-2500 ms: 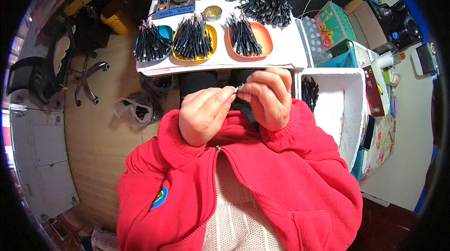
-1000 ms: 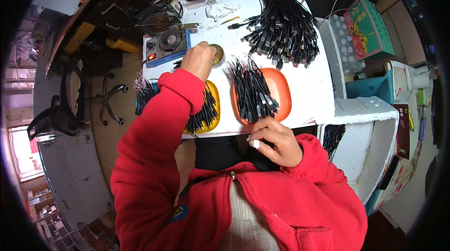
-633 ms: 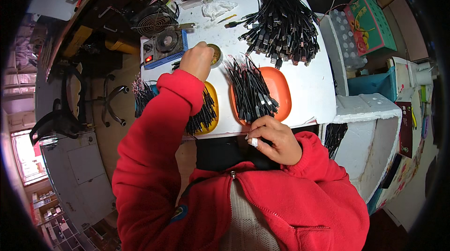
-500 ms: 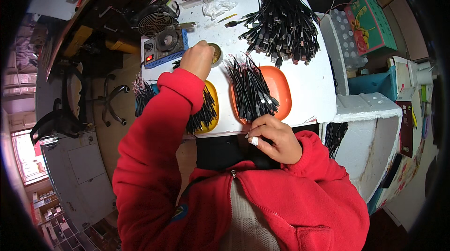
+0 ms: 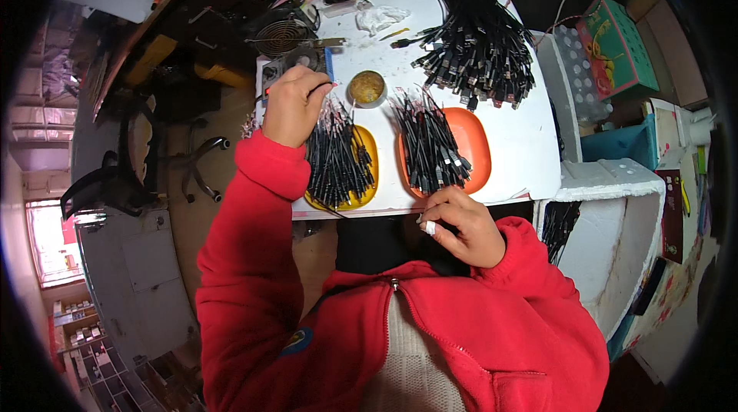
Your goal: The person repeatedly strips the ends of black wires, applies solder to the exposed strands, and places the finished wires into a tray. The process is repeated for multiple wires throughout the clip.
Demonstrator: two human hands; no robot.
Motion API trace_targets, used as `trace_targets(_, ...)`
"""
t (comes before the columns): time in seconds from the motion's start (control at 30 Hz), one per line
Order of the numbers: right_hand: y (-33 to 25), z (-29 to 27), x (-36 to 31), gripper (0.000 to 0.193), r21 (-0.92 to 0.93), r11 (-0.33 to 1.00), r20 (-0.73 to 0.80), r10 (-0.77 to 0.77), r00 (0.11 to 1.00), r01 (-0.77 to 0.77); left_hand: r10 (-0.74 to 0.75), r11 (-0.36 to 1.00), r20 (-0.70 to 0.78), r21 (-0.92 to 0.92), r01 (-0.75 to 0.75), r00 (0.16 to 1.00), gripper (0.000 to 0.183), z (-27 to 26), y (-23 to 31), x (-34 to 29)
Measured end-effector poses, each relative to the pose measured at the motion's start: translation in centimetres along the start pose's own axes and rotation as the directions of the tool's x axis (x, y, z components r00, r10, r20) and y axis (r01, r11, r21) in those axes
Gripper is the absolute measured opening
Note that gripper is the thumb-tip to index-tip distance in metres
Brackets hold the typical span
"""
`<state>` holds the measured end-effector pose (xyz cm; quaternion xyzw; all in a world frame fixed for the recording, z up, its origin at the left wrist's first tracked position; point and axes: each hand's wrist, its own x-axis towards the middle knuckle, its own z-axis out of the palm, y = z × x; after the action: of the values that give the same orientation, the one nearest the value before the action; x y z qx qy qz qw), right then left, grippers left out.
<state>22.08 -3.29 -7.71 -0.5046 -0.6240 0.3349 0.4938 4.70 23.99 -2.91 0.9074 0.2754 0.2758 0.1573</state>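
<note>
My left hand is raised over the table's left part, between a blue-sided heating unit and a round tin of brownish-yellow paste. Its thumb and fingers pinch a short black cable, whose tip points toward the tin. My right hand hovers by the table's front edge with fingertips pressed together and white tape on one digit; what they hold, if anything, cannot be made out. Below the tin lies a yellow tray with many short black cables. Beside it, more black cables rest in an orange tray.
A large bundle of black USB cables spreads across the back right. Crumpled white tissue lies near a fan grille. To the right stand a white foam box and a green carton.
My left hand has moved left, from beside the paste tin toward the heating unit, leaving the tin in full view. The right hand keeps its pinch near the table edge. The whole view has shifted slightly.
</note>
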Motion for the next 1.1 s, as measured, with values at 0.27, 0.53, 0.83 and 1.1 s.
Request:
trace_targets(0.27,-0.2,0.6,0.0,0.013,-0.037,0.999,0.020,0.001,1.000,0.000,-0.032,0.937,0.011,0.348,0.026,0.999,0.011,-2.4,-6.6,0.8)
trace_targets(0.53,0.2,0.4,0.3,0.013,-0.056,0.998,0.041,0.038,0.998,-0.036,-0.087,0.877,0.152,0.481,0.004,0.985,0.009,-1.3,-10.4,2.6)
trace_targets(0.83,0.6,0.4,0.5,0.013,-0.062,0.996,0.053,0.073,0.996,-0.070,-0.037,0.891,0.225,0.449,-0.070,0.974,0.007,-1.1,-10.9,3.3)
trace_targets(1.1,0.6,0.3,0.5,0.012,-0.075,0.996,0.038,0.058,0.998,-0.055,-0.021,0.913,0.229,0.401,-0.075,0.973,0.007,-0.7,-10.5,3.8)
